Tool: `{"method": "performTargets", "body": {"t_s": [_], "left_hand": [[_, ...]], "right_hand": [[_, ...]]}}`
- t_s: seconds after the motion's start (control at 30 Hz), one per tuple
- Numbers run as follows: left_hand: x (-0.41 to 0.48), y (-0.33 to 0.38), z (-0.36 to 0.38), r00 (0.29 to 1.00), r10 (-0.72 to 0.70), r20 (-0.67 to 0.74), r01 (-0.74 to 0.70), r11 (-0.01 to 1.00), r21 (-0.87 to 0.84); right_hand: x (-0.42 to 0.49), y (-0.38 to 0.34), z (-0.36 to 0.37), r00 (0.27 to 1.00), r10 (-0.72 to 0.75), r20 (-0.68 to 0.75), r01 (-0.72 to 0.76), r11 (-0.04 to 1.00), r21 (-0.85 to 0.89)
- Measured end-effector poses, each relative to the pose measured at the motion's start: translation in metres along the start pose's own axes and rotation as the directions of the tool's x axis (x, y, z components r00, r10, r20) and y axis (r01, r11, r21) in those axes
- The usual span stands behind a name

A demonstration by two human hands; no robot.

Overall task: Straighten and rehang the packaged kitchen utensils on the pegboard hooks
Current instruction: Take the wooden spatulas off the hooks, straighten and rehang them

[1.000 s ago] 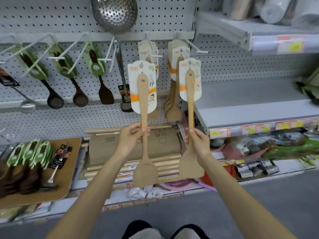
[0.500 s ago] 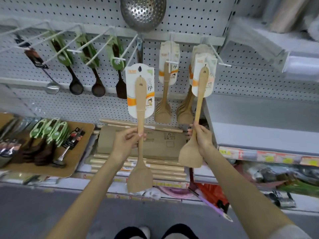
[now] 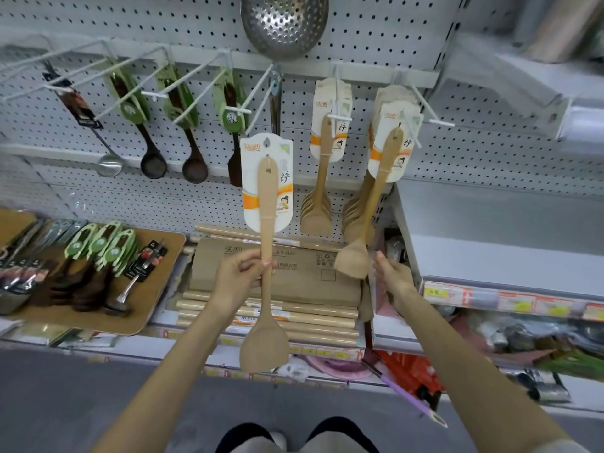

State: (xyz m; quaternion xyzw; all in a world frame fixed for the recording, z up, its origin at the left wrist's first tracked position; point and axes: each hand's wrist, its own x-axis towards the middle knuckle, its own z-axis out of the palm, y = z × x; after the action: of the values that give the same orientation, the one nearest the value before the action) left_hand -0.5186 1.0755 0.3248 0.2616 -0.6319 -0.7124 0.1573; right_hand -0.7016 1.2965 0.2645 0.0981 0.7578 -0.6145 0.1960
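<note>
Before perforated pegboard [image 3: 359, 27], left hand [image 3: 242, 276] clamps wooden spatula [image 3: 267, 233]; right hand [image 3: 390, 274] grip apart.

Bright, even store light; wide-angle bending and soft blur toward the edges.

My spatula [image 3: 267, 246] is pale tan wood, its card [image 3: 252, 194] white with an orange band. The pegboard [image 3: 490, 152] is white, dotted with dark holes. Ladles [image 3: 153, 163] are dark brown in green sleeves [image 3: 131, 104]; the skimmer [image 3: 284, 24] is silver, perforated.
</note>
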Motion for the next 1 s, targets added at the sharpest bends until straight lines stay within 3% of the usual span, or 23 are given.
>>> {"method": "performTargets", "body": {"t_s": [0.2,0.43,0.6,0.83,1.0], "left_hand": [[0.007,-0.001,0.007,0.997,-0.015,0.073,0.014,1.0,0.015],[0.009,-0.002,0.028,0.975,-0.032,0.222,0.023,0.999,0.044],[0.012,0.003,0.04,0.955,-0.026,0.295,0.015,0.999,0.039],[0.021,0.006,0.044,0.94,-0.048,0.337,0.028,0.998,0.065],[0.024,0.004,0.044,0.941,-0.065,0.331,0.056,0.998,0.036]], "right_hand": [[-0.022,-0.02,0.011,0.983,-0.15,0.105,0.152,0.988,-0.013],[-0.076,-0.074,0.045,0.867,-0.401,0.297,0.384,0.916,0.115],[-0.092,-0.095,0.058,0.861,-0.466,0.204,0.433,0.882,0.185],[-0.084,-0.102,0.061,0.9,-0.425,0.094,0.404,0.896,0.185],[-0.082,-0.107,0.068,0.899,-0.426,0.096,0.402,0.894,0.2]]}}
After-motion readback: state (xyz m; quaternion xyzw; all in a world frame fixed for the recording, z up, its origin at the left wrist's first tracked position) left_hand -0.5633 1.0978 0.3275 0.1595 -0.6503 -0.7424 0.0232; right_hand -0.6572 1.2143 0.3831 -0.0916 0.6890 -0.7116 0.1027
